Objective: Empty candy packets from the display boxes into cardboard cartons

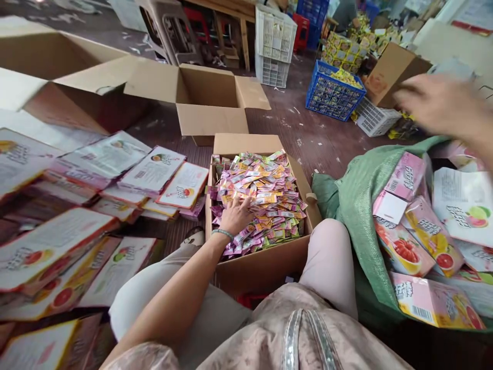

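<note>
Left fingers (249, 201) on small printed packets (265, 198)

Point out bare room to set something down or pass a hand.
Best patch: the floor, bordered by the middle carton, the blue crate and the green sack; only small scraps there. The middle carton shows no contents, though its bottom is hidden. Crowded: the packet-filled carton, where the left hand rests; the flat boxes at left; inside the green sack.

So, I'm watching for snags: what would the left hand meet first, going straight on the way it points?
The left hand would meet more loose packets first, then probably the raised cardboard flap; how deep its fingers sit is unclear.
</note>
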A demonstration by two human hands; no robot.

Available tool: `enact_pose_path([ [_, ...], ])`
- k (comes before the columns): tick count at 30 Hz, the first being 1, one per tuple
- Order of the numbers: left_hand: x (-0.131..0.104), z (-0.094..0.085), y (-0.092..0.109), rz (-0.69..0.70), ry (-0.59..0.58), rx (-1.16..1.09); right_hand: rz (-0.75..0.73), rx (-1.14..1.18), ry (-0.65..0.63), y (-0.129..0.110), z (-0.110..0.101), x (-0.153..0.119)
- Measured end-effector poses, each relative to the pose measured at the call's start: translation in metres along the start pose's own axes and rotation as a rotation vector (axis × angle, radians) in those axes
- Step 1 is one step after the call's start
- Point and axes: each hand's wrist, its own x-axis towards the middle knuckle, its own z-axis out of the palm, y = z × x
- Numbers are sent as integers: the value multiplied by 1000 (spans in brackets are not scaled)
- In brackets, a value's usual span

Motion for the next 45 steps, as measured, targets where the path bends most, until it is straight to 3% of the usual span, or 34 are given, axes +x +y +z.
enact_pose_path([
  [1, -3, 2, -1, 22, -39, -5, -106, -114, -130, -24, 31, 1],
  [3, -11, 5, -5, 58, -98, -40, -265, -277, -412, -68, 115, -6],
  [5, -21, 8, -10, 119, -143, -95, -243, -252, -622, -102, 211, -22],
  [7, -30, 11, -14, 197, -176, -162, -100, -202, -744, -120, 297, -43],
  [9, -37, 12, -19, 211, -137, -240, 34, -190, -841, -125, 357, -70],
  [11, -38, 10, -26, 121, 20, -277, 75, -219, -867, -123, 388, -102],
  [13, -35, 9, -31, 7, 179, -228, 47, -226, -848, -118, 394, -135],
  [15, -31, 11, -34, -42, 189, -140, 9, -202, -853, -113, 387, -163],
  [19, -26, 33, -30, -43, -109, -53, -65, -232, -862, -102, 372, -203],
  [22, -30, 56, -27, -55, -186, -42, -86, -253, -845, -94, 375, -221],
  [26, -27, 83, -33, -56, -162, -71, -102, -256, -874, -80, 396, -220],
  [31, 11, 108, -48, -93, -122, -183, -121, -268, -921, -63, 426, -176],
  [35, 27, 99, -46, -163, -226, -161, -92, -262, -949, -66, 423, -161],
  [40, -14, 79, -24, -159, -298, -68, -57, -247, -872, -69, 405, -203],
  [43, -31, 65, -15, -153, -271, -98, -66, -293, -822, -60, 411, -217],
  [45, -26, 46, -20, -179, -156, -161, -72, -320, -805, -54, 420, -216],
])
